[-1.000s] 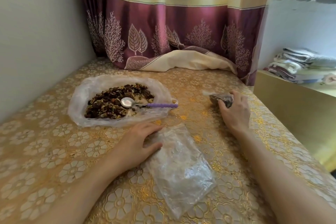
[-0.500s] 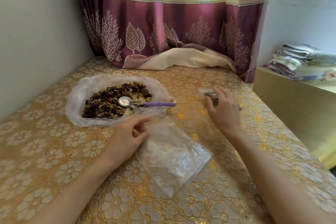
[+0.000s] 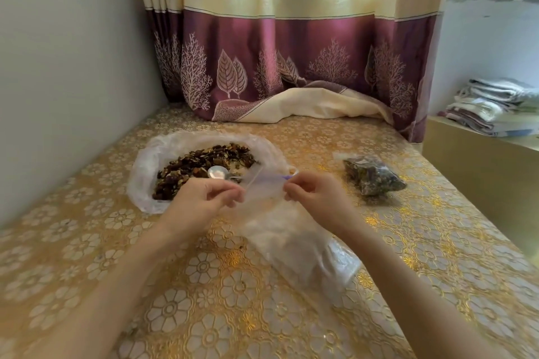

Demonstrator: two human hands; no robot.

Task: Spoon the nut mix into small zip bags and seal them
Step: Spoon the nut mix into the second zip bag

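Now pinching an empty zip bag (image 3: 267, 188) between left hand (image 3: 201, 198) and right hand (image 3: 316, 194); filled bag (image 3: 373, 173) released onto counter (image 3: 437, 242).

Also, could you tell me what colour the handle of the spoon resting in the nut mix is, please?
Purple. Only a short piece of the spoon handle shows in the head view, behind the empty bag.

text: none legible — labels: none — brands: none — numbers: none
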